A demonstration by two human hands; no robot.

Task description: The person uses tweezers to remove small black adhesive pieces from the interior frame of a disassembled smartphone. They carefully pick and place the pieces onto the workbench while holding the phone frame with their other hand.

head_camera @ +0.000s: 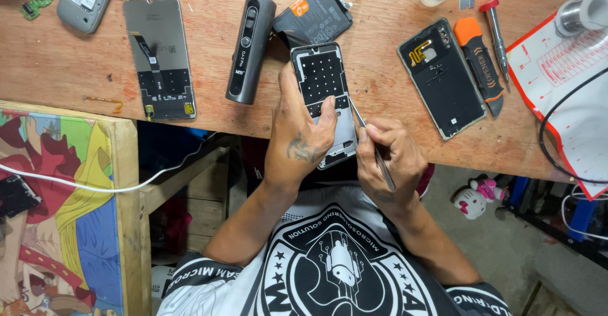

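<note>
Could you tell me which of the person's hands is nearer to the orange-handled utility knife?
Right. The right hand, holding tweezers, is below-left of the utility knife; the left hand, gripping the phone frame, is farther left.

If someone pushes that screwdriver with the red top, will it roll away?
Probably a little. The screwdriver looks round and slim, lying flat on the wooden table, so a sideways nudge might roll it. The orange-handled knife right beside it would likely stop it. It seems stiff metal, not bendy.

Bright, even overhead light, soft shadows, sharp focus, slight wide-angle edge bending.
</note>
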